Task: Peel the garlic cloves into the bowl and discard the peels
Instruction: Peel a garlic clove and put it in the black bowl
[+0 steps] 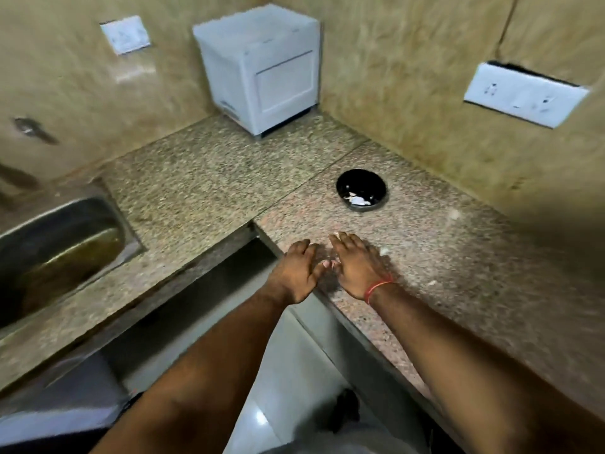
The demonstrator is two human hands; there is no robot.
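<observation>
Both hands were over the inner corner of the speckled granite counter (458, 244), close together and almost touching at the thumbs. The left hand (299, 273) hung palm down at the counter's edge with its fingers bent downward; the frame was blurred, and whether it gripped anything could not be told. The right hand (355, 263), with a red thread (376, 290) round its wrist, lay palm down with fingers stretched forward over the stone, and a small pale scrap, perhaps a garlic peel (334, 235), showed at its fingertips; whether the fingers pinched it or only touched it could not be told.

The black bowl (361, 190) stood on the counter beyond the hands, well apart from them, with a few white pieces (357, 199) lying in its near side. 2 or 3 pale bits (384, 250) lay loose on the stone to the right of the right hand.

A white box-shaped appliance (262, 70) sat in the far corner against the wall. A steel sink (59, 244) was set into the counter at the left. A white switch plate (523, 93) was fixed on the right wall and another (126, 34) on the back wall.
</observation>
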